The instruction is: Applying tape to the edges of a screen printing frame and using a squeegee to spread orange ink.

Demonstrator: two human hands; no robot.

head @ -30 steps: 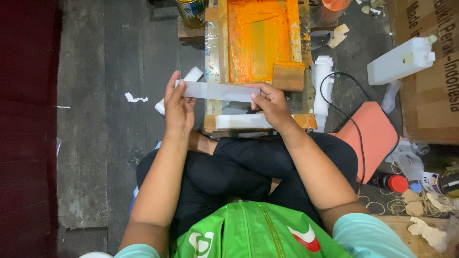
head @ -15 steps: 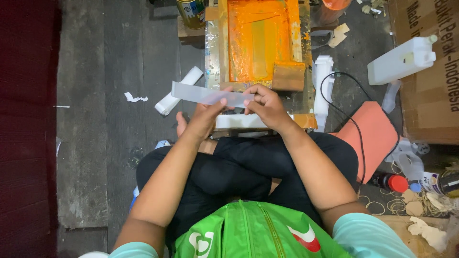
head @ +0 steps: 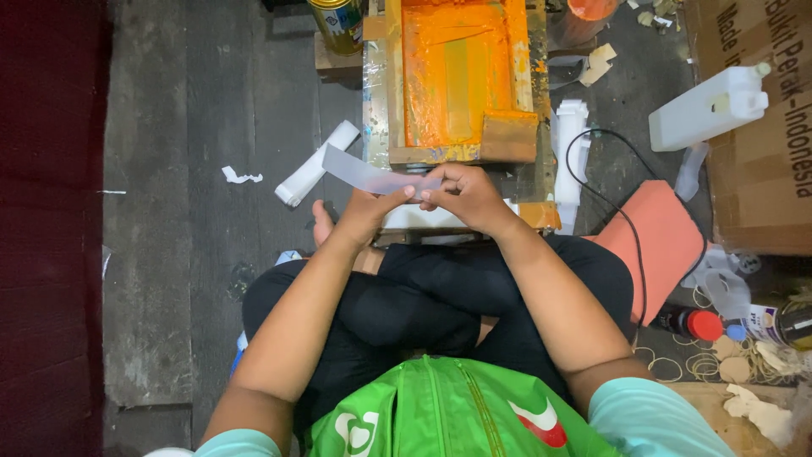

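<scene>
Both hands pinch a translucent whitish plastic strip point(head: 372, 177) above the lap.

The left hand point(head: 368, 207) closes fingertips on the strip's middle; the right hand point(head: 465, 190) curls around its right end. The strip's free end slants up-left, just before the orange-inked wooden printing frame point(head: 457, 76). A white plastic jug point(head: 706, 110) lies well right, a yellow can point(head: 338, 21) beside the frame.

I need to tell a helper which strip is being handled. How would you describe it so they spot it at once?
Find the orange-inked printing frame on the floor. Just below it, both hands hold a translucent strip. Unlike the folded white strip lying beside it, it is see-through and lifted.
</scene>
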